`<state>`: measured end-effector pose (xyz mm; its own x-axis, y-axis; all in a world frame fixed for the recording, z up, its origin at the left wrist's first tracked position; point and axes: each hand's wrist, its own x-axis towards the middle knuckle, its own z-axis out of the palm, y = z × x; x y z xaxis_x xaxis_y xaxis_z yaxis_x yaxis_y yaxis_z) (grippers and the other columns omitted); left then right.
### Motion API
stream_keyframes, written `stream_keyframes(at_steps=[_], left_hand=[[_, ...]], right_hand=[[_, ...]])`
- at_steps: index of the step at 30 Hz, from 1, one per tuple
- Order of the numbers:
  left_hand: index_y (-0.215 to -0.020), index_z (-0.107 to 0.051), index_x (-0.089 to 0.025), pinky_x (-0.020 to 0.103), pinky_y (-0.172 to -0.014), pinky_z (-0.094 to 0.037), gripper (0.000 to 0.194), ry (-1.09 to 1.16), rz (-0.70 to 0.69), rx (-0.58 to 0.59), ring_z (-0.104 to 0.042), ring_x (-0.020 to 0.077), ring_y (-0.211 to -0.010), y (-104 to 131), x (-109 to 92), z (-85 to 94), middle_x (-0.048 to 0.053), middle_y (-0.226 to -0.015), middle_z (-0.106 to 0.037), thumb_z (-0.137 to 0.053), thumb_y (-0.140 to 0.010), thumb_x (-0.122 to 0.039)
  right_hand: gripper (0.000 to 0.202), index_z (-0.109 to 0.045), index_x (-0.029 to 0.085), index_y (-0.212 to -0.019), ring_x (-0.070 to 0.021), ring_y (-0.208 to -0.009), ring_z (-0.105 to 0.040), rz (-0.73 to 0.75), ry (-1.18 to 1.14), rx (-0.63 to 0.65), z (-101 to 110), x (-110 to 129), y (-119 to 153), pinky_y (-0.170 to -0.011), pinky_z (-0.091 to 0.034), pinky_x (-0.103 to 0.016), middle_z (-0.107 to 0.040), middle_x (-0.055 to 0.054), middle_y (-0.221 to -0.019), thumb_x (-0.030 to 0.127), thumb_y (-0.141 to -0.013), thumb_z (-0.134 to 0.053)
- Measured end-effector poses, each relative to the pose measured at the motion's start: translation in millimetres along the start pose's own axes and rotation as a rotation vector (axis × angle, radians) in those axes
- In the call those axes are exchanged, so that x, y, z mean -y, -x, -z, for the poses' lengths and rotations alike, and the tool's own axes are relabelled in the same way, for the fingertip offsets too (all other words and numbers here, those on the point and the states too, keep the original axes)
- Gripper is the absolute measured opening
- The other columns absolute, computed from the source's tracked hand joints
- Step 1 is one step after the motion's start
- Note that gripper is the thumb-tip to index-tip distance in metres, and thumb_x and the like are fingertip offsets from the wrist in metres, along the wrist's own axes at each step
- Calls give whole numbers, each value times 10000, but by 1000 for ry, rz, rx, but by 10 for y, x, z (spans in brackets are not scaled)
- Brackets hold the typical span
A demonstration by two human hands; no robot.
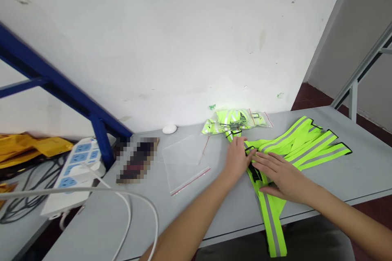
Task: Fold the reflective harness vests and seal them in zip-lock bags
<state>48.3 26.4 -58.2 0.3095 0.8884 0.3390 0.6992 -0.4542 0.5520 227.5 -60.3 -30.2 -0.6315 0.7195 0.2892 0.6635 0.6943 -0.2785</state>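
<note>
A neon yellow-green reflective vest (272, 228) made of flat straps with grey stripes and black edging lies on the grey table, one strap end hanging over the front edge. My left hand (236, 158) is closed on a strap near the vest's black buckle (255, 174), its thumb reaching toward my right hand. With fingers stretched out, my right hand (283, 177) rests on the straps, its fingertips close to my left thumb. More yellow-green straps (315, 149) fan out to the right. The parts under both hands are hidden.
Bagged reflective vests (232, 118) lie against the wall. Clear zip bags (185, 163), a white oval object (169, 129) and a blurred-out item (137, 161) sit to the left. A white cable (128, 204) loops near my left forearm, by a power strip (76, 167).
</note>
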Motion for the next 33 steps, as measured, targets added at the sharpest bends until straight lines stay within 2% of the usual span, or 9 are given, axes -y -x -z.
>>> stream_keyframes(at_steps=[2, 5, 8, 10, 15, 19, 23, 26, 33], left_hand=[[-1030, -462, -180, 395, -835, -452, 358, -8, 69, -16, -557, 251, -982, -10, 30, 8, 81, -1039, -539, -633, -810, -405], [-932, -469, -193, 374, -773, -437, 364, -44, 138, 33, -580, 232, -877, -14, 45, 43, 46, -947, -566, -640, -789, -480], [-802, -488, -201, 348, -728, -400, 259, -137, 61, 139, -589, 197, -743, 6, 7, 80, 3, -783, -596, -549, -875, -442], [-785, -514, -202, 348, -736, -384, 211, -190, -15, 192, -597, 188, -707, 22, -32, 93, -7, -728, -613, -488, -926, -357], [-991, -576, -222, 332, -753, -395, 167, -214, -119, 236, -628, 200, -851, 42, -82, 117, 31, -927, -673, -423, -962, -282], [-956, -629, -219, 346, -760, -426, 265, -262, -204, 302, -620, 215, -877, 86, -121, 173, 55, -912, -652, -367, -972, -257], [-1014, -636, -160, 369, -741, -471, 310, -304, -262, 350, -606, 238, -851, 163, -197, 234, 97, -885, -624, -344, -962, -251], [-1105, -617, -140, 364, -736, -493, 322, -293, -279, 367, -605, 238, -844, 199, -229, 290, 104, -896, -613, -357, -941, -236], [-1357, -471, -176, 336, -638, -502, 490, -301, -184, 508, -661, 249, -764, 191, -203, 411, 98, -890, -680, -406, -883, -284]], right_hand=[[601, -446, 141, -1389, -308, -1344, -403, 18, -18, 78, -6, 22, -55, -1097, -341, -496, -485, -176, -1415, 430, -881, -586], [439, -563, 158, -1290, -283, -1287, -481, -46, -137, 126, 41, 21, -134, -1065, -386, -442, -572, -147, -1337, 414, -940, -493], [372, -683, 206, -998, -232, -964, -662, -235, -265, 138, 136, -70, -310, -831, -502, -355, -724, -76, -984, 372, -997, -351], [420, -657, 211, -838, -198, -715, -648, -386, -276, 87, 171, -187, -518, -670, -483, -318, -697, -38, -770, 378, -1003, -309], [214, -637, 198, -1024, -202, -824, -623, -403, -135, 71, 57, -483, -1128, -693, -431, -283, -682, -72, -959, 259, -938, -451], [280, -610, 167, -1137, -216, -805, -623, -423, -58, 104, -112, -567, -1388, -685, -402, -278, -676, -99, -950, 228, -869, -557], [306, -606, 191, -1129, -213, -760, -620, -464, 27, 117, -219, -602, -1455, -619, -360, -263, -685, -87, -917, 281, -836, -614], [169, -631, 201, -992, -200, -728, -607, -467, 72, 99, -227, -610, -1466, -569, -313, -253, -685, -63, -869, 266, -838, -605], [48, -549, 205, -811, -168, -683, -556, -368, 152, 7, 80, -441, -1243, -535, -298, -247, -617, -38, -852, 183, -853, -536]])
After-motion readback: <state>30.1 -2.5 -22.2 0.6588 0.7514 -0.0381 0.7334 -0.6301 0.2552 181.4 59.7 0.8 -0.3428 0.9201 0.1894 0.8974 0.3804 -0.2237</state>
